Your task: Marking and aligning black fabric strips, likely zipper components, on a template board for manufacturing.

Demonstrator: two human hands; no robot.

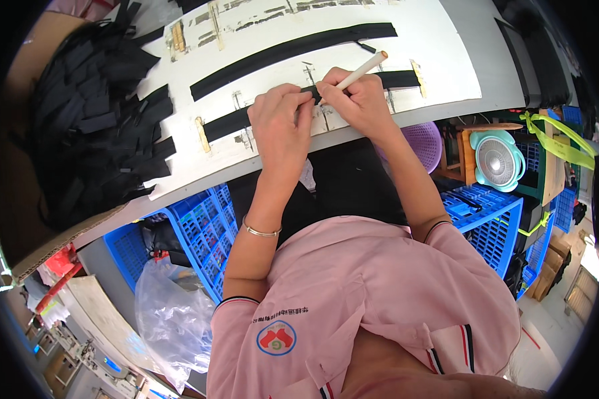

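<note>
A long black fabric strip (226,125) lies across the marked white board (439,53) in front of me. My left hand (279,123) bends over the strip's middle, thumb and fingertips closed together on it. Just to the right, my right hand (359,103) grips a white pen (363,70), its tip down at the strip beside my left fingertips. The exact contact of the tip is partly hidden by my fingers. Farther back on the board rests a second black strip (293,56), with a small black tab (365,47) near its right end.
At the left, a cardboard box (10,226) holds a heap of black fabric pieces (93,126). Tan tape marks (201,135) stick to the board. Below the table edge are blue crates (203,226), a purple basket (422,147) and a turquoise fan (497,161).
</note>
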